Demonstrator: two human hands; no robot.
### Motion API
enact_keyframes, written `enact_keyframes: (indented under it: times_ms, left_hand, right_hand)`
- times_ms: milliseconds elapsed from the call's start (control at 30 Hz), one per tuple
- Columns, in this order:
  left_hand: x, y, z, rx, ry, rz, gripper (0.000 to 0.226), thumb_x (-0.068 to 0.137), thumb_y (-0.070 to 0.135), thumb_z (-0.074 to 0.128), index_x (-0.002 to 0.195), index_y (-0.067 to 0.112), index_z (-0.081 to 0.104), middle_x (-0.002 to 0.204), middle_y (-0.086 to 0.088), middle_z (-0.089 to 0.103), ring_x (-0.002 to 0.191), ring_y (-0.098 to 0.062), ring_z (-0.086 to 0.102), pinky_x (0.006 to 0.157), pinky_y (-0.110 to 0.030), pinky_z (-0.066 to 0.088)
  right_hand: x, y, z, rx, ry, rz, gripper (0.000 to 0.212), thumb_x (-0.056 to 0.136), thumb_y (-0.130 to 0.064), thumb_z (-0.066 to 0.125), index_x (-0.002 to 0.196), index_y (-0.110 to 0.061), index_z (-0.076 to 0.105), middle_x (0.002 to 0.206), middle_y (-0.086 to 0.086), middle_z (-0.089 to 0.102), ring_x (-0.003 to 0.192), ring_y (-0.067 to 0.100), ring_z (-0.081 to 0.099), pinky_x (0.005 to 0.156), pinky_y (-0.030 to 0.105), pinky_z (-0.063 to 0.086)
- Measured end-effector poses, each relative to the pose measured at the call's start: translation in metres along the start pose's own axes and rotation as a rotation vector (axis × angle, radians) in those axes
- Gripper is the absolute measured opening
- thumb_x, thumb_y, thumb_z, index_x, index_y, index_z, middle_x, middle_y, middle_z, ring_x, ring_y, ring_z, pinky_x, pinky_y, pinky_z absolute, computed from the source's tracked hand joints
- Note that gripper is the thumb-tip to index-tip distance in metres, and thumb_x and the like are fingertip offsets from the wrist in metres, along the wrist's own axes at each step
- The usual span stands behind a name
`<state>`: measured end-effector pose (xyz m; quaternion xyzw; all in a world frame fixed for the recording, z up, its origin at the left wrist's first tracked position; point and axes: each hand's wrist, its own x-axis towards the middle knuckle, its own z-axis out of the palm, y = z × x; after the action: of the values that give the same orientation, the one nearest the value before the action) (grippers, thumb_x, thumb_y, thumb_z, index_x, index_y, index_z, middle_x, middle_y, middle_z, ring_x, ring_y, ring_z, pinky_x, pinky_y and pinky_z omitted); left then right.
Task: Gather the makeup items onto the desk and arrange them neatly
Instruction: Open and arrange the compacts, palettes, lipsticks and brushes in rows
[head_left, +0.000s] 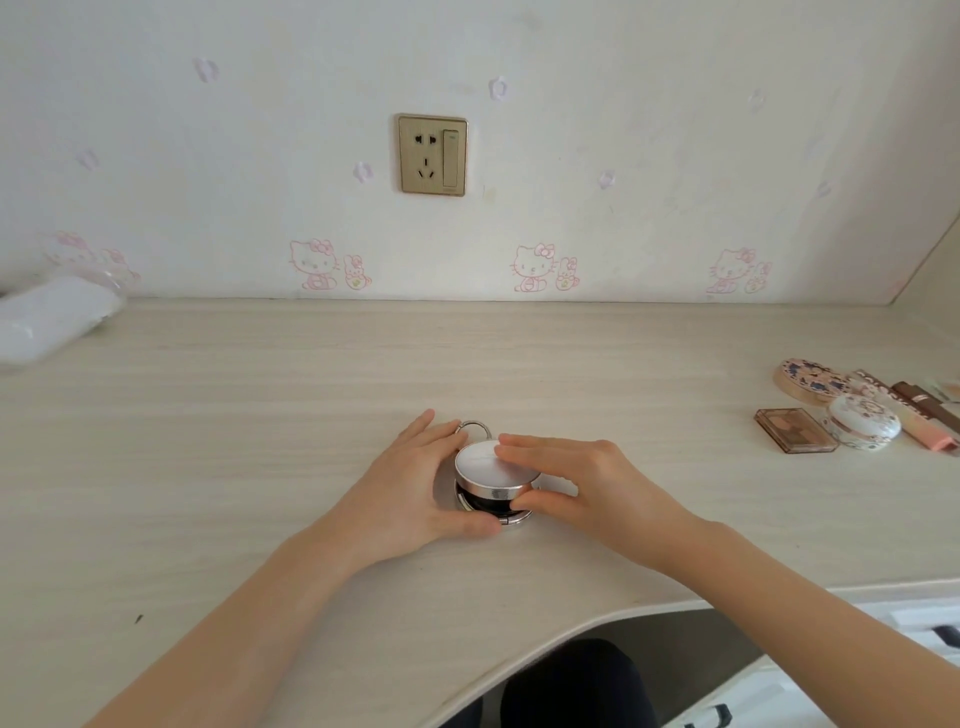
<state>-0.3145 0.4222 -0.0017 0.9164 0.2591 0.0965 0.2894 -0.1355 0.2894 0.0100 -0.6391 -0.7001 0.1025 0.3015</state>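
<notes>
Silver compact: we see the round silver compact (491, 475) lying on the bench (260, 415) near its front edge, in the middle of the view, with its lid lifted a little above a dark base.
Left hand: our left hand (410, 483) curls round the compact's left side, its fingers behind the compact and its thumb against the front of the base, so it holds the compact.
Right hand: our right hand (587, 483) lays its fingers flat across the right half of the lid while its thumb presses the lid's front edge, pinching the lid between them.
Metal ring: a metal ring (472, 427) shows just behind the compact, beside our left fingertips.
Other makeup: well apart at the right edge of the bench lie a brown eyeshadow palette (795, 430), a white domed case (865, 422) touching it, a flat patterned round case (808, 380) behind them, a pink tube (930, 435) and a brown box (904, 395).
Writing: the brown box carries pale capital letters that we cannot read; the silver lid shows no lettering we can make out.
Far left: a white wrapped pack (52, 317) lies on the bench by the wall.
Wall: a gold wall socket (432, 154) sits above the bench, with pink cartoon cat drawings (314, 264) in a row along the wall's foot.
</notes>
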Motion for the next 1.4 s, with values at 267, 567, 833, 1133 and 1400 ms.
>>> enact_keyframes:
  times_ms: [267,567,833,1133,1400]
  left_hand:
    - [-0.001,-0.001,0.001,0.026,0.002,-0.021,0.133,0.039,0.088,0.059,0.151,0.030,0.015,0.157,0.022,0.001,0.142,0.001,-0.016,0.119,-0.028,0.004]
    - [-0.020,0.008,0.015,-0.063,0.274,-0.130,0.083,0.045,0.073,0.073,0.118,0.036,0.060,0.133,0.015,0.048,0.137,-0.010,0.024,0.102,-0.019,0.019]
    - [-0.021,0.007,0.019,-0.081,0.324,-0.115,0.059,0.057,0.058,0.080,0.112,0.042,0.065,0.129,0.016,0.052,0.133,-0.010,0.027,0.101,-0.019,0.018]
    - [-0.022,0.010,0.019,-0.095,0.340,-0.112,0.073,0.042,0.081,0.056,0.104,0.043,0.064,0.125,0.015,0.054,0.129,-0.010,0.031,0.101,-0.019,0.022]
    - [-0.026,0.013,0.018,-0.042,0.345,-0.135,0.083,0.053,0.073,0.071,0.122,0.029,0.061,0.130,0.015,0.053,0.134,-0.010,0.031,0.105,-0.019,0.022]
  right_hand:
    - [-0.007,-0.002,0.004,0.030,0.020,0.002,0.047,0.082,-0.023,0.072,0.127,-0.023,0.060,0.137,-0.006,0.053,0.124,0.000,0.049,0.103,0.015,0.038]
    - [-0.001,-0.005,0.004,0.067,0.009,0.087,0.043,0.086,-0.026,0.067,0.128,-0.026,0.059,0.139,-0.008,0.051,0.117,0.003,0.056,0.100,0.015,0.041]
    - [0.018,-0.011,-0.013,0.075,-0.046,0.170,0.031,0.095,-0.029,0.054,0.125,-0.028,0.061,0.112,-0.018,0.066,0.093,-0.014,0.057,0.082,0.003,0.039]
    - [0.034,-0.009,-0.019,0.064,-0.114,0.218,0.025,0.096,-0.036,0.049,0.117,-0.033,0.063,0.096,-0.019,0.067,0.088,-0.001,0.059,0.077,0.013,0.044]
    - [0.011,-0.013,-0.004,0.180,0.084,0.340,0.054,0.093,-0.034,0.055,0.143,-0.025,0.037,0.134,-0.015,0.051,0.121,0.000,0.049,0.103,0.023,0.041]
